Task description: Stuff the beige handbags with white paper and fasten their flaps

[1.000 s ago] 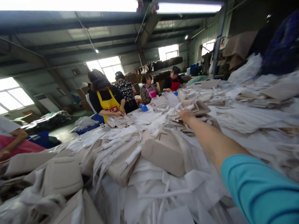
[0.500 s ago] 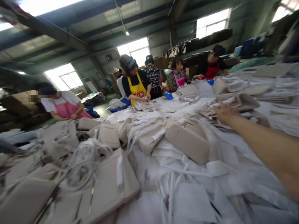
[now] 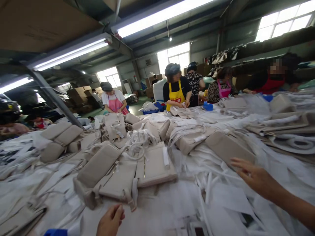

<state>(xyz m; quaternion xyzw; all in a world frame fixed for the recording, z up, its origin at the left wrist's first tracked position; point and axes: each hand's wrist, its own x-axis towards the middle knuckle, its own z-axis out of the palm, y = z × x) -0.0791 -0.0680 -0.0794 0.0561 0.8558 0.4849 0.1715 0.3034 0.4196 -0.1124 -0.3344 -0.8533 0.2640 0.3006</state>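
My right hand [image 3: 256, 178] hovers with fingers spread over white fabric strips [image 3: 216, 183], just in front of a beige padded cover [image 3: 227, 147]. It holds nothing. At the bottom edge my left hand [image 3: 110, 221] shows with fingers curled loosely, and I see nothing in it. It is nearest a flat beige sewn cover [image 3: 118, 178] with straps. A second flat beige piece [image 3: 156, 165] lies beside that, between my two hands.
The long table is heaped with beige cushions [image 3: 61, 134], white cord loops [image 3: 135, 144] and white sheets. Several other people work along the far side, one in a yellow apron [image 3: 175, 95], one in a pink apron [image 3: 114, 103]. A steel post [image 3: 54, 98] slants at left.
The view has swung left and down. My right arm has drawn back from the far pile toward me, and my left hand has come into view at the bottom.
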